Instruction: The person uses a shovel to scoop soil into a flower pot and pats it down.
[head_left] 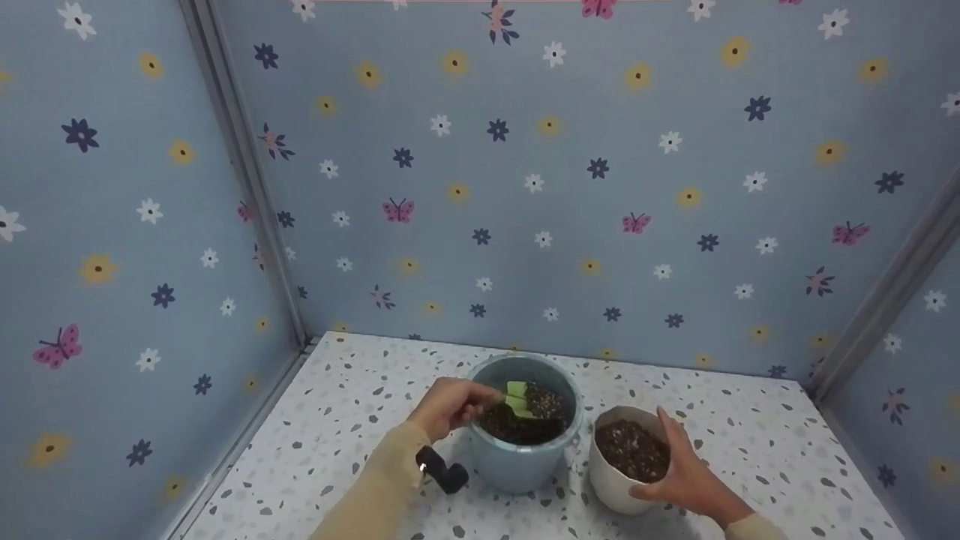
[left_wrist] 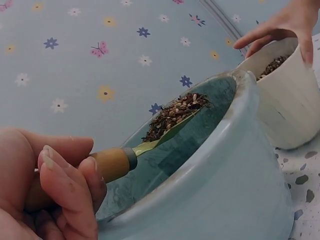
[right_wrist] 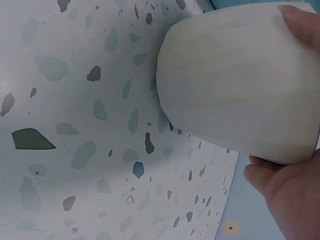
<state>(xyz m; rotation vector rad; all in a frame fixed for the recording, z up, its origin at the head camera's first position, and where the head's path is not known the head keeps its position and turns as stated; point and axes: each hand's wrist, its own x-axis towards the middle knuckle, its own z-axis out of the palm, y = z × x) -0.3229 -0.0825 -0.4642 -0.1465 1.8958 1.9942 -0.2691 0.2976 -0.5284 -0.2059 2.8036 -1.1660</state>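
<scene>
My left hand [head_left: 450, 409] grips the wooden handle [left_wrist: 112, 164] of a small garden trowel with a light green blade [head_left: 517, 390]. In the left wrist view dark, grainy potting soil [left_wrist: 172, 117] is heaped on the blade, which is inside the rim of a large light blue pot [head_left: 517, 469]. More dark soil [head_left: 517, 433] shows inside this pot. My right hand [head_left: 686, 469] holds a smaller white pot [head_left: 609, 480] by its right side, thumb on the near side and fingers on the far side. Dark soil [head_left: 630, 446] lies in the white pot.
Both pots stand side by side on a white speckled tabletop [head_left: 352, 420], the white one to the right. Blue flower-patterned panels [head_left: 525, 210] rise behind and on both sides, with grey frame posts [head_left: 247, 150] at the corners. A black camera [head_left: 442, 470] is strapped to the left wrist.
</scene>
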